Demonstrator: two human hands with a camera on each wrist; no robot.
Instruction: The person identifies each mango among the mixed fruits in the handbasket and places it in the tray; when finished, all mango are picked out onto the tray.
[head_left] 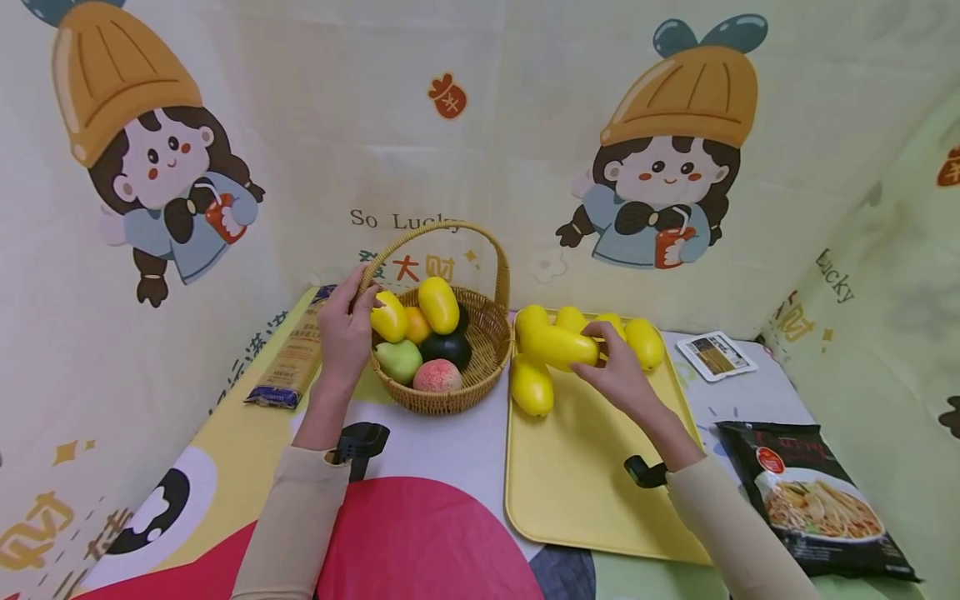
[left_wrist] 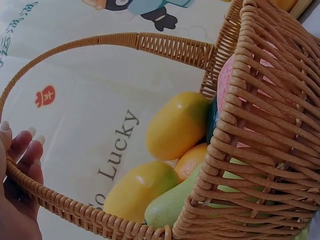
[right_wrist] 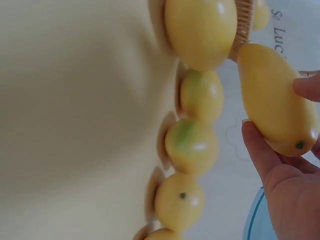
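My left hand [head_left: 347,337] grips the handle of a wicker basket [head_left: 442,405] at its left side; in the left wrist view the fingers curl round the handle [left_wrist: 65,202]. The basket holds two yellow mangoes [head_left: 438,305], an orange [head_left: 417,325], a green pear [head_left: 399,362], a pink peach [head_left: 437,377] and dark round produce [head_left: 447,351], partly hidden. Above the yellow tray [head_left: 592,483], my right hand [head_left: 624,371] holds another mango [right_wrist: 275,100] between thumb and fingers, raised off the tray. Several more mangoes [head_left: 532,388] lie along the tray's back and left edges.
Left of the basket lies a long noodle packet [head_left: 288,358]. Right of the tray are a small white packet [head_left: 716,356] and a black noodle bag [head_left: 817,500]. A printed cloth wall [head_left: 517,167] stands close behind the basket and tray.
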